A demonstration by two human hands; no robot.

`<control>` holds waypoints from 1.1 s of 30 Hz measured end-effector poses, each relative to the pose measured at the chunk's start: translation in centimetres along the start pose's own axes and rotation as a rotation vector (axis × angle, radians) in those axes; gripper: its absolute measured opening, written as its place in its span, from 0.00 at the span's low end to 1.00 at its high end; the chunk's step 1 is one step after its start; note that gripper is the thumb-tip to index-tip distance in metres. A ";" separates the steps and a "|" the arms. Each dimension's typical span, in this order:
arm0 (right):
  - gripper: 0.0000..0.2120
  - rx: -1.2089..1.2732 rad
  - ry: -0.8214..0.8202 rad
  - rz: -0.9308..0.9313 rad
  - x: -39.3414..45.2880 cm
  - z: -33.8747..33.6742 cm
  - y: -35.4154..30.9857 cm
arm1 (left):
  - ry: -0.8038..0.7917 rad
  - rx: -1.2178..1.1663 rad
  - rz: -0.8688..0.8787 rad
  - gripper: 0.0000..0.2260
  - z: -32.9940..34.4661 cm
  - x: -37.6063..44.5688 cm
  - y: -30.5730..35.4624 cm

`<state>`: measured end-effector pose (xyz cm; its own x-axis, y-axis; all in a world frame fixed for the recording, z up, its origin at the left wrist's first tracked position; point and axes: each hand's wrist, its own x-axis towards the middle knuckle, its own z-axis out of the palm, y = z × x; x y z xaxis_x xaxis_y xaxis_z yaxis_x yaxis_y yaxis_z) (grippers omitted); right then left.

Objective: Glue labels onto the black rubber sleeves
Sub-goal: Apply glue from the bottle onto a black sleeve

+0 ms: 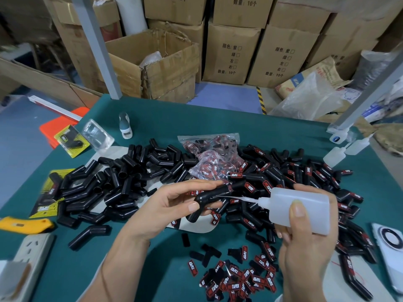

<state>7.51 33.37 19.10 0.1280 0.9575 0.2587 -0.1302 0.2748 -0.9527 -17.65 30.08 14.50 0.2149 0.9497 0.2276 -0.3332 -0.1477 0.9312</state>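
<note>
My left hand (pixel 174 203) grips a bent black rubber sleeve (pixel 207 198) above the green table. My right hand (pixel 305 236) holds a translucent white glue bottle (pixel 301 209), its thin nozzle pointing left at the sleeve's upper side. A heap of plain black sleeves (pixel 113 184) lies to the left. Sleeves with red-and-black labels (pixel 316 177) are piled to the right. Loose red-and-black labels (pixel 239 282) lie scattered near the front edge, some face down.
Clear bags of labels (pixel 211 153) sit at the centre back. Two spare glue bottles (pixel 344 151) stand at the far right, a phone (pixel 390 247) at the right edge. A yellow knife (pixel 24 225) and a power strip (pixel 32 247) lie left. Cardboard boxes (pixel 231 51) stand behind.
</note>
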 end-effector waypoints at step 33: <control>0.11 0.041 0.050 -0.042 0.1 -0.1 0.0 | -0.002 0.013 0.001 0.24 -0.3 0.2 -0.5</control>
<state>7.65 33.40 19.12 0.1833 0.9395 0.2892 -0.1633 0.3192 -0.9335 -17.71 30.46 14.04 0.2164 0.9489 0.2295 -0.3218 -0.1526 0.9344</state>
